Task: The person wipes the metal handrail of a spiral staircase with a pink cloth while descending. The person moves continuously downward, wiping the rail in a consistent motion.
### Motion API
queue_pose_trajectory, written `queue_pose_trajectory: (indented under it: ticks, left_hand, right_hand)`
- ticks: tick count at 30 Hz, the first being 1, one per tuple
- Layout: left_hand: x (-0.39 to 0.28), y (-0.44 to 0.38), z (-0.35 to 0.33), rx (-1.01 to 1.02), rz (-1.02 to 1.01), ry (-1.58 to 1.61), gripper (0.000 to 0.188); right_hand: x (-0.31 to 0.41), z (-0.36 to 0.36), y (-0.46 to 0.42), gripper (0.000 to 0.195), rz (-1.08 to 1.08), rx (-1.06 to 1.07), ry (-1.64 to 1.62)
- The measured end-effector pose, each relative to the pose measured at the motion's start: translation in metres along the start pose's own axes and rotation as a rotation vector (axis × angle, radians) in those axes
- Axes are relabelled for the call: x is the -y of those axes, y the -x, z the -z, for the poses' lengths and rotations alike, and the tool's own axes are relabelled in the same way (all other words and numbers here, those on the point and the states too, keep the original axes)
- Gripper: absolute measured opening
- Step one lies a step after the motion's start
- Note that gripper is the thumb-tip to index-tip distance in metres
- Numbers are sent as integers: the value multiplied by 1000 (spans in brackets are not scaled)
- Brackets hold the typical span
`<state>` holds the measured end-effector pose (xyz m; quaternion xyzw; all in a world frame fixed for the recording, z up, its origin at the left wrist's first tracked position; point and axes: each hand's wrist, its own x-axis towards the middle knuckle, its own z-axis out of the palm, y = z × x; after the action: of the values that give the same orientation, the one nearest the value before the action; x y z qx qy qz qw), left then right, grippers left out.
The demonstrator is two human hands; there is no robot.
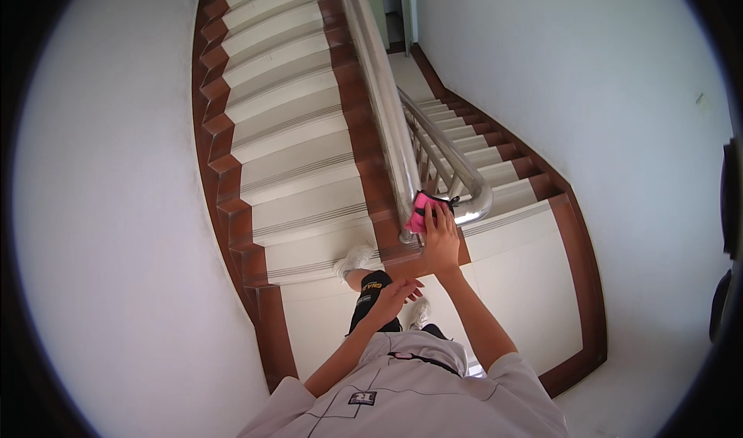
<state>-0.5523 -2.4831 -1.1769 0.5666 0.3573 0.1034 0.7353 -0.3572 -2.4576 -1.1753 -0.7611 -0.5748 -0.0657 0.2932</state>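
Observation:
A pink cloth with dark edging (422, 210) lies against the lower bend of the shiny metal handrail (386, 90). My right hand (442, 238) is on it, fingers spread over its surface and pressing it to the rail; the palm side is hidden. My left hand (400, 296) hangs in front of my body, above my legs, with its fingers loosely bent and nothing visible in it. It touches neither the cloth nor the rail.
To the left, pale steps with brown edges (302, 153) rise from the landing (522, 275). Another flight (493, 153) lies to the right beyond the railing. White walls (116, 206) stand on both sides. One white shoe (355, 259) is at the bottom step, the other on the landing.

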Motion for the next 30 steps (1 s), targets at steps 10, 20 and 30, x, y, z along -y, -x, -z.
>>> queue_pose_trajectory:
  ticks: [10, 20, 30]
  left_hand:
    - [-16, -14, 2, 60, -49, -13, 26]
    - [17, 0, 60, -328, -13, 126, 23]
    - [18, -34, 103, -141, 118, 84, 31]
  right_hand:
    - [10, -22, -5, 55, -21, -68, 37]
    - [25, -31, -87, 62, -196, 81, -8]
    - [29, -44, -143, 63, -96, -41, -75]
